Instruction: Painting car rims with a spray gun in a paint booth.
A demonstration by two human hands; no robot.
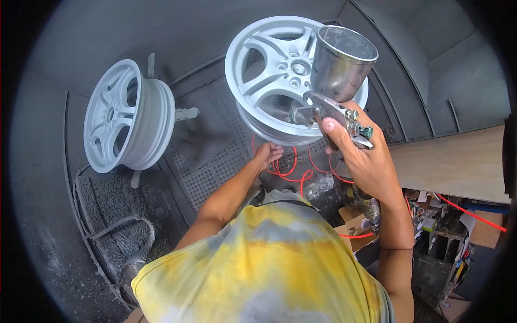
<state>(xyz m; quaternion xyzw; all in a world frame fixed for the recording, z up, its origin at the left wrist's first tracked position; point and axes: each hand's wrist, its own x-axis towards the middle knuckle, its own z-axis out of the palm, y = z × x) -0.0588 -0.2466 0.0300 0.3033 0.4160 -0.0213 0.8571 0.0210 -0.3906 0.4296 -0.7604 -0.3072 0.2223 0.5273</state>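
Note:
My right hand (363, 151) grips a metal spray gun (334, 118) with a steel cup (342, 70) on top, held over the right side of a white five-spoke wheel (251, 89). My left hand (266, 156) is just below this wheel's lower edge, its fingers curled; what they hold is hidden, and I cannot tell whether they touch the wheel. A second white wheel (110, 113) stands tilted on a coated support at the left.
Grey booth walls (151, 27) surround the wheels, above a grated floor (210, 164). Red hose (291, 175) loops below. At the right are a wooden board (447, 167) and a cluttered shelf unit (441, 247). A coated bent metal frame (118, 229) lies lower left.

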